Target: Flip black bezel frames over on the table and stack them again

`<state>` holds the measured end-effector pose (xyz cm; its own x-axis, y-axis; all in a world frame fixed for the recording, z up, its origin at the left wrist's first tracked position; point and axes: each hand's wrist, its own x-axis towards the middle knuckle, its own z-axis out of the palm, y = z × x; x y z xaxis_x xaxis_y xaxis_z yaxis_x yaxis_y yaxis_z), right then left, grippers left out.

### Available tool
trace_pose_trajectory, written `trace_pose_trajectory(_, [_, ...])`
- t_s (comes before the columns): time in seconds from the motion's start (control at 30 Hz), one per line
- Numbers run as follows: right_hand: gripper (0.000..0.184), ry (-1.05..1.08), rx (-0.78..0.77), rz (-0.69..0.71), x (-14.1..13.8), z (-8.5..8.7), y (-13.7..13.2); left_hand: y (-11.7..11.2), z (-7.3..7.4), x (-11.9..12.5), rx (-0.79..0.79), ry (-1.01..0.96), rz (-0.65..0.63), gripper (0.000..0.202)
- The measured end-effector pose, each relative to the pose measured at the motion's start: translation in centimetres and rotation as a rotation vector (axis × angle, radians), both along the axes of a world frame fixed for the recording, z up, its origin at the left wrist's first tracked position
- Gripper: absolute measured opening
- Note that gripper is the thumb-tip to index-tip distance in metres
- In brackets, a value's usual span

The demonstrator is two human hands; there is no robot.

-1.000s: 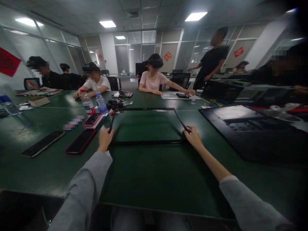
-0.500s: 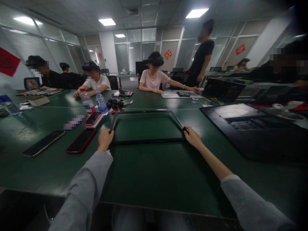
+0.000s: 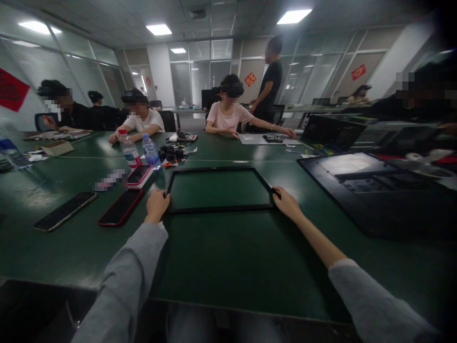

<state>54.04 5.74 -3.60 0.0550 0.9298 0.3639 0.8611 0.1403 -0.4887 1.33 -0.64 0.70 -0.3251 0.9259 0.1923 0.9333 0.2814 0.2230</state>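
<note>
Left hand (image 3: 156, 206) clasps the near left corner of the black frame (image 3: 218, 208), and the right hand (image 3: 285, 204) pinches its near right corner. Everything rests on the green table (image 3: 228, 257); the frame lies flat at its middle, back from the near edge. A big black panel (image 3: 357, 190) sits toward the right edge. A red-cased phone (image 3: 120, 207) and a black phone (image 3: 65, 211) lie toward the left edge. By my judgement the frame is laid down, with both grips not yet released

Dim in here: ceiling light panels (image 3: 293, 16) far beyond where the left hand (image 3: 157, 206) and right hand (image 3: 285, 204) grip the black frame (image 3: 219, 208) glare softly off the green table (image 3: 228, 257), and the edges bend, darken, blur.
</note>
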Motion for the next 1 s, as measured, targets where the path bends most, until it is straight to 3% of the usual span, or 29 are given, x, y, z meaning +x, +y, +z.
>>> trace_pose_trajectory(0.43, [0.044,0.012,0.007,0.003,0.08,0.13,-0.18,0.39,-0.49,-0.3,0.053,-0.09,0.007,0.044])
trace_pose_trajectory(1.0, [0.044,-0.003,-0.003,-0.025,-0.45,0.6,-0.65,-0.09,0.18,0.22,0.129,-0.112,0.007,0.043])
